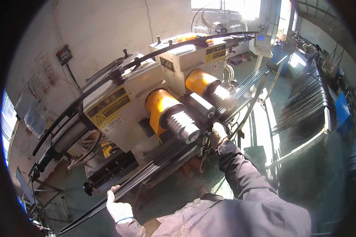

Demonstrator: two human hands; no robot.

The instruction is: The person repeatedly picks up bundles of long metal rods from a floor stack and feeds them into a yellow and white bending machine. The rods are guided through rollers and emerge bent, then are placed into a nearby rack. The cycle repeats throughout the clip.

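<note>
In the head view, a black rim swallows the corners, and the lower right is too dark and smeared to read. The person's jacket (186, 216) fills the lower middle. The thin dark rods (149, 170) slant from the lower left, past the front of the white machine (134, 85), up to the right; their middle stretch runs in shadow below the threaded shafts (184, 126), so their number cannot be made out. Glare washes out the window (247, 8), the far shaft and the strips of floor behind the rods. The left hand (120, 208), pale with a blue band at the wrist, is curled around the rods near their lower end, fingertips showing on the far side and the rest of the grip covered. The right hand (218, 135) is at the rods farther up, just beside the steel block (201, 104); its fingers merge with the machine parts, so how far it is open, and whether it grips anything, cannot be told. At the right, more rods lie heaped on a rack (327, 120), blurred together, and a person (315, 53) beyond is small and indistinct.
</note>
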